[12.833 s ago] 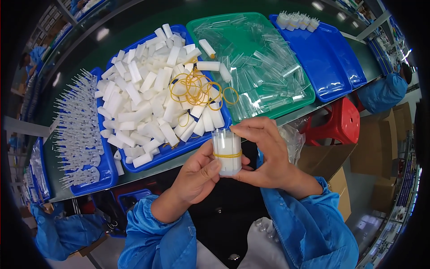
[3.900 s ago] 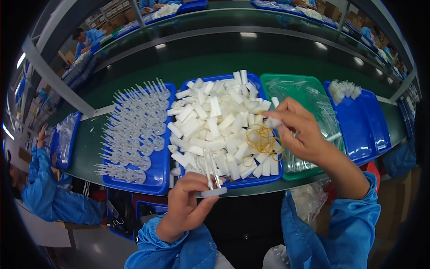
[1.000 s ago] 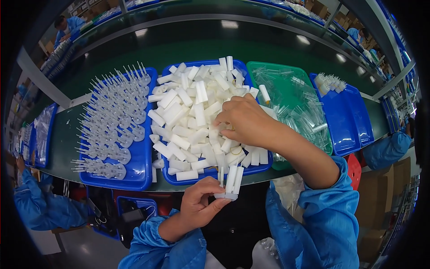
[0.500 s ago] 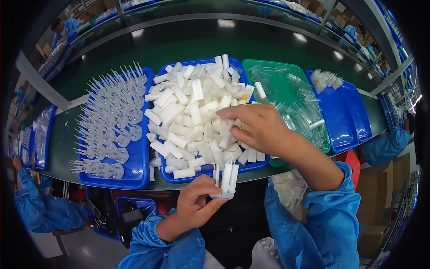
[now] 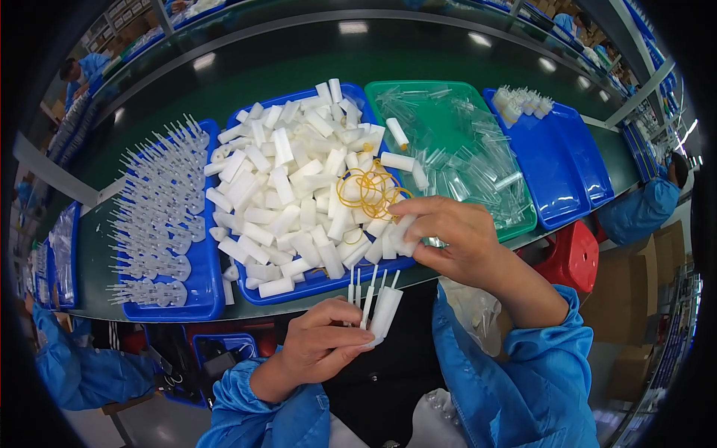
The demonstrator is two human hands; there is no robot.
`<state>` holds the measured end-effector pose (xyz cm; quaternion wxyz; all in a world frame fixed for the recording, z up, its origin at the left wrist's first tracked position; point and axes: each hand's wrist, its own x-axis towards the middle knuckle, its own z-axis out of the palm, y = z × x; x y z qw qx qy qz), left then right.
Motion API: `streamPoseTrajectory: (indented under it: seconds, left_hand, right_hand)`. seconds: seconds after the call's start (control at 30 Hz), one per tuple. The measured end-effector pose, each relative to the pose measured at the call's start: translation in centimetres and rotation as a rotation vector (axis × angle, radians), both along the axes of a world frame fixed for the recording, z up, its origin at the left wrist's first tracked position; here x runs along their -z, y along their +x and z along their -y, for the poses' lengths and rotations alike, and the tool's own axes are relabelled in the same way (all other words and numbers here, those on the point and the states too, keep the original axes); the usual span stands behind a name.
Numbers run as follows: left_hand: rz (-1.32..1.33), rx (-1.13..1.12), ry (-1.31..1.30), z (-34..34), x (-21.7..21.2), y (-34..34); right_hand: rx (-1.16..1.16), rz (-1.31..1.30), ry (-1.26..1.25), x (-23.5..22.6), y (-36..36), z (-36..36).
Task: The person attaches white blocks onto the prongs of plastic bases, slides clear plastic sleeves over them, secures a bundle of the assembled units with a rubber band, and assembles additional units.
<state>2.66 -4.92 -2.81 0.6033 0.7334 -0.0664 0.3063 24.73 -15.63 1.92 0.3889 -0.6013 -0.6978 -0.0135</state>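
Note:
In my closed left hand (image 5: 323, 342) is a white pronged holder (image 5: 369, 302) with several thin upright rods. A white foam-like tube (image 5: 386, 312) stands over its right side; the base is mostly hidden by my fingers. My right hand (image 5: 457, 235) pinches a white tube (image 5: 404, 233) at the right front of a heap of similar white tubes (image 5: 282, 187). The heap fills a blue tray (image 5: 284, 296). A tangle of yellow rubber bands (image 5: 367, 193) lies on the heap, just beyond my right fingertips.
To the left, a blue tray (image 5: 213, 257) holds rows of white pronged holders (image 5: 160, 224). A green tray (image 5: 433, 104) with clear plastic tubes (image 5: 470, 160) is at the right. Beyond it, another blue tray (image 5: 556, 168) bears white pieces (image 5: 523, 102). A red stool (image 5: 569, 257) stands below.
My right hand has come down and nearer, from over the heap to its right front edge, uncovering the rubber bands. My left hand has tilted the holder. The whole view has shifted.

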Motion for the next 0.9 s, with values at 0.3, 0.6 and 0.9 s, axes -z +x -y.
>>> streamPoseTrajectory:
  seconds: [0.3, 0.6, 0.9]
  left_hand:
    - [0.040, 0.026, 0.060, 0.5, 0.5, 1.4]
    - [-0.043, 0.090, 0.001, 0.9, 0.6, 2.0]
    - [-0.103, 0.136, -0.081, 0.5, 0.4, 2.0]
  right_hand:
    - [-0.027, 0.022, 0.016, 0.6, 0.5, 2.2]
    - [-0.031, 0.069, 0.131, 1.1, 0.4, 2.7]
    - [0.000, 0.216, 0.141, 0.8, 0.1, 3.1]
